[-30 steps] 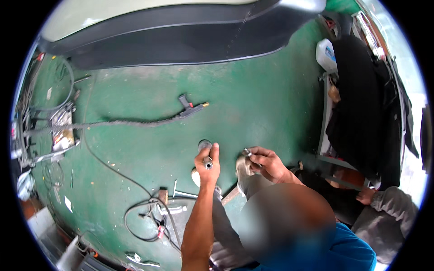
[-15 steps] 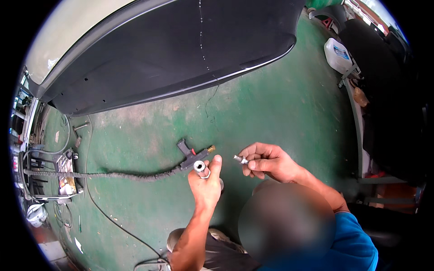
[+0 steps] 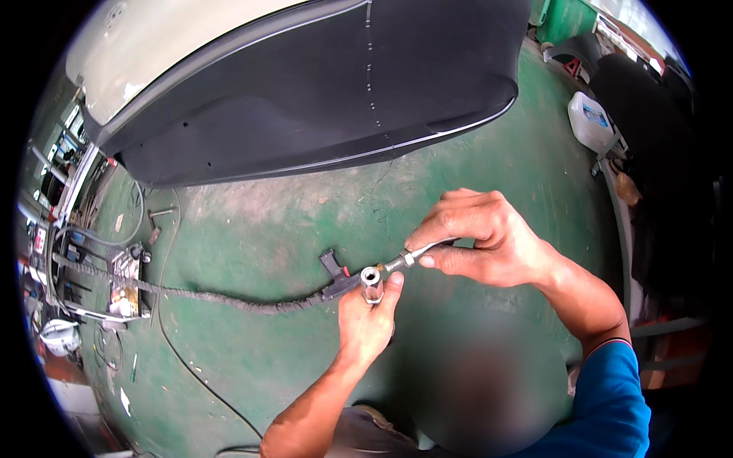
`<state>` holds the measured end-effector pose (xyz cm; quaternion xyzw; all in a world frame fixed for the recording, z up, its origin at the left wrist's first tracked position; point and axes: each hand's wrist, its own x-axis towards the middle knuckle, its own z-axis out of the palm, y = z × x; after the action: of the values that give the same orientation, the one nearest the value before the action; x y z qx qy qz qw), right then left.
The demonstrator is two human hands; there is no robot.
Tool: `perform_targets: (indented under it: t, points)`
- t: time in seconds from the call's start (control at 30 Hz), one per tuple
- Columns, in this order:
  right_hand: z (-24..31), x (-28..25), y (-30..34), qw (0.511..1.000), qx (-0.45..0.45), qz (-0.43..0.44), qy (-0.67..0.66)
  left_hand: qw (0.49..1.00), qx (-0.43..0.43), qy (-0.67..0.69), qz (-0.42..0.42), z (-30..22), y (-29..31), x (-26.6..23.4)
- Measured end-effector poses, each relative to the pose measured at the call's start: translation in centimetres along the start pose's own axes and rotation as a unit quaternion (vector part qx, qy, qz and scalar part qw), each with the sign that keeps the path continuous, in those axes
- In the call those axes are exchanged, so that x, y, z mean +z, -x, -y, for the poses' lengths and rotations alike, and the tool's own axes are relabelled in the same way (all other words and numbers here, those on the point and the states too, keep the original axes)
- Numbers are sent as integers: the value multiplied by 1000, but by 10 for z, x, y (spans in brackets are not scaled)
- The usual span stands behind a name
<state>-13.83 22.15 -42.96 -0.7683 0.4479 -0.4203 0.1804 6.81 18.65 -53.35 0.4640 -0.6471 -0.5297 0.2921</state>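
Note:
My left hand is closed round a short shiny metal sleeve, its round open end facing up. The body of a black pistol-shaped gun with a red button runs behind this hand; its fingers are hidden, so whether they also grip the gun cannot be told. A ribbed dark hose leads off left from the gun. In a pinch, my right hand has a small threaded metal fitting with a pale, slender rear part. The fitting's threaded end is close by the sleeve and the gun's brass tip; contact is unclear.
A large black panel leans over the green floor ahead. At left stand a wheeled cart and a hammer lying nearby. A thin cable crosses the floor. A white jug sits at the far right.
My right hand has brought the fitting left, close to the sleeve and the gun's tip, and its wrist has turned. My left hand still holds the sleeve. The view has shifted slightly.

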Motion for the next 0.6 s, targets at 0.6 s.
perform_targets:
  t: [0.6]
  points:
    - [32, -3, -26, 983, -44, 143, 108, 999, -2, -35, -14, 10, 18, 1]
